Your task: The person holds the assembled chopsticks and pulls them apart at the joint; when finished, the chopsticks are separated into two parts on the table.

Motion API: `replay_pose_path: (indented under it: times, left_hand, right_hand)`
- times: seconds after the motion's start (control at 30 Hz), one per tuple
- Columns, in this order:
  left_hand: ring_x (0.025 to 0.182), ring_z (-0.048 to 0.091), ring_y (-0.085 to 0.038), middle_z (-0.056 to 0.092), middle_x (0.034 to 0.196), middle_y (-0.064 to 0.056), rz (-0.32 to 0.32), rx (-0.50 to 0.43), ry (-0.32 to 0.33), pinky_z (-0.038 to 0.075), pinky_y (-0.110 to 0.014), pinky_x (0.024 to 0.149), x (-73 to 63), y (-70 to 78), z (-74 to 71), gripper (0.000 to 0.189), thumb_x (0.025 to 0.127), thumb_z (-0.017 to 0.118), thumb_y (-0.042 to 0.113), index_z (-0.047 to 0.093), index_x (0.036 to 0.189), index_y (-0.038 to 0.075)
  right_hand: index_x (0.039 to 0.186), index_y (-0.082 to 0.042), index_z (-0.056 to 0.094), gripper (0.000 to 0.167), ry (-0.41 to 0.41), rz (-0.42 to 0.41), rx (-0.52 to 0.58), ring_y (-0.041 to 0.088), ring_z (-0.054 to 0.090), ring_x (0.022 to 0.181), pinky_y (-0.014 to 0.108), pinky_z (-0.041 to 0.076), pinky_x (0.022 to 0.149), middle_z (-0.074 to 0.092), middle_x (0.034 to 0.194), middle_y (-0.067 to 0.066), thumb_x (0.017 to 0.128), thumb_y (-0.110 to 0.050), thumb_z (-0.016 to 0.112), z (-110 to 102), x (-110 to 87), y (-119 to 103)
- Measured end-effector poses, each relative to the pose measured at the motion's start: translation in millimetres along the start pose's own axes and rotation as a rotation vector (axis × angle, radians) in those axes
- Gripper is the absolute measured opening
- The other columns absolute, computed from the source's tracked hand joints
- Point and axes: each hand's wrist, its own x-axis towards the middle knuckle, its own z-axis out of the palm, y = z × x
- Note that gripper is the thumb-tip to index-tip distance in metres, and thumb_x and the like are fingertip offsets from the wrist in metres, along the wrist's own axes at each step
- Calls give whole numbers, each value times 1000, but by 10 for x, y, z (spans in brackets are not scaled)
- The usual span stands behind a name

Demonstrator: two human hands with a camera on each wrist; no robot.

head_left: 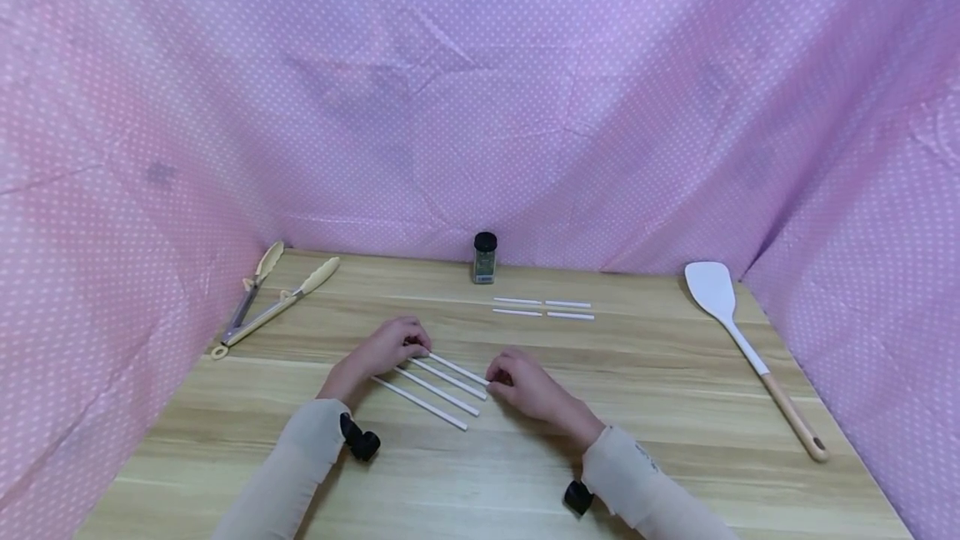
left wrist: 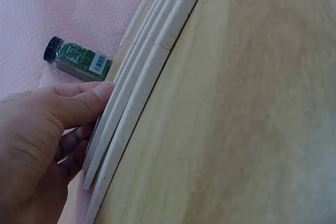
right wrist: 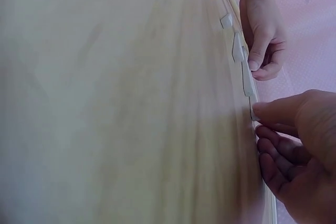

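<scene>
Head view: the left hand (head_left: 386, 348) and right hand (head_left: 528, 386) stand apart, each seeming to pinch one end of the far stick (head_left: 459, 368), which spans the gap between them. Three more sticks (head_left: 437, 392) lie nearer the person than that one, slanting between the hands on the desk (head_left: 465, 490). If one hand lifted or pushed before the other, the far stick could swing askew; a dragging left palm could nudge its neighbours, whose left ends are close to it. A long reach ahead could knock the short pieces (head_left: 567, 303), beyond the right hand, or tip the jar (head_left: 485, 258), beyond both. Those pieces are too small to judge their ends.

Left wrist view: the left thumb touches the sticks' edge, but its fingertips are hidden behind them. Faint lines cross the sticks; whether joints or marks, I cannot tell. A fingertip is cut off at the top.

Right wrist view: the right thumb presses the far stick's end, its far side unseen. The pale strip beside the left hand is hard to identify.
</scene>
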Motion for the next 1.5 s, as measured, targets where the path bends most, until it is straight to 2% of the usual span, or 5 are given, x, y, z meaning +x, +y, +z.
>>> replay_pose_path:
  times: [0.33, 0.57, 0.9, 1.07, 1.5]
  left_hand:
    - [83, 55, -7, 61, 88, 6, -66, 5, -19, 47, -27, 77, 52, 188, -49, 4, 89, 66, 16, 67, 88, 13]
    - [85, 56, -9, 59, 89, 4, -34, 88, -42, 48, -30, 80, 189, 427, -45, 5, 90, 65, 16, 67, 89, 11]
    - [87, 61, -12, 67, 89, 1, 36, 90, -86, 50, -30, 81, 296, 691, -25, 6, 88, 66, 9, 69, 93, 9]
    - [89, 61, -13, 68, 92, 0, 51, 111, -113, 50, -31, 82, 345, 772, 24, 7, 90, 64, 9, 68, 95, 9]
    - [82, 57, -6, 65, 89, 5, -22, 44, -111, 49, -25, 75, 389, 865, 65, 7, 92, 64, 15, 69, 96, 11]
  right_hand:
    - [97, -15, 66, 6, 34, 65, 122, 8, 53, 72, 22, 47, 64, 61, 82, -7, 93, -15, 62, -67, -1, -33]
    - [103, -14, 69, 12, 87, 44, 65, 7, 59, 85, 25, 51, 76, 66, 94, -4, 92, -17, 64, -116, 103, -105]
    - [98, -10, 69, 9, 114, 53, 51, 11, 61, 89, 28, 52, 79, 68, 96, 1, 92, -12, 62, -204, 149, -112]
    - [99, -9, 69, 10, 112, 35, 61, 12, 62, 89, 26, 53, 78, 67, 96, 2, 92, -11, 62, -260, 138, -124]
    - [93, -9, 70, 7, 134, 15, 64, 7, 57, 79, 22, 49, 69, 65, 89, -2, 91, -12, 65, -360, 125, -109]
